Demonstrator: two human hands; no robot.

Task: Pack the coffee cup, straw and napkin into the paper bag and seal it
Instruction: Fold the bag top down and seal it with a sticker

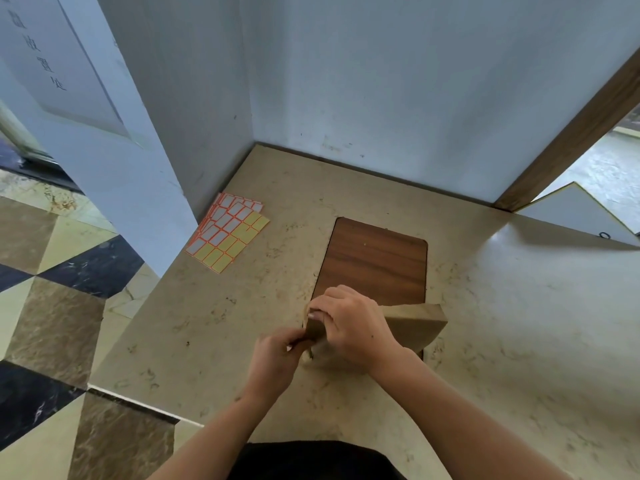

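Surface: beige marbled counter (485,323), set in a corner of pale walls.
Inset: dark wood-grain panel (372,261) at mid-counter.
Far left corner: label sheets (227,233), overlapping, white and yellow, orange-edged.
Near edge of panel: brown paper bag (415,323), standing on the counter.

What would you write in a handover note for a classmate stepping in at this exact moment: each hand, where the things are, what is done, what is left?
Left hand: pinching the folded top of the paper bag at its left end.
Right hand: pressing down on the fold, fingers curled over the edge.
Bag: on the counter, by the wooden board.
Cup, straw, napkin: not visible; probably already inside.
Done: top folded over.
Left: seal it; the label sheets lie by the wall.
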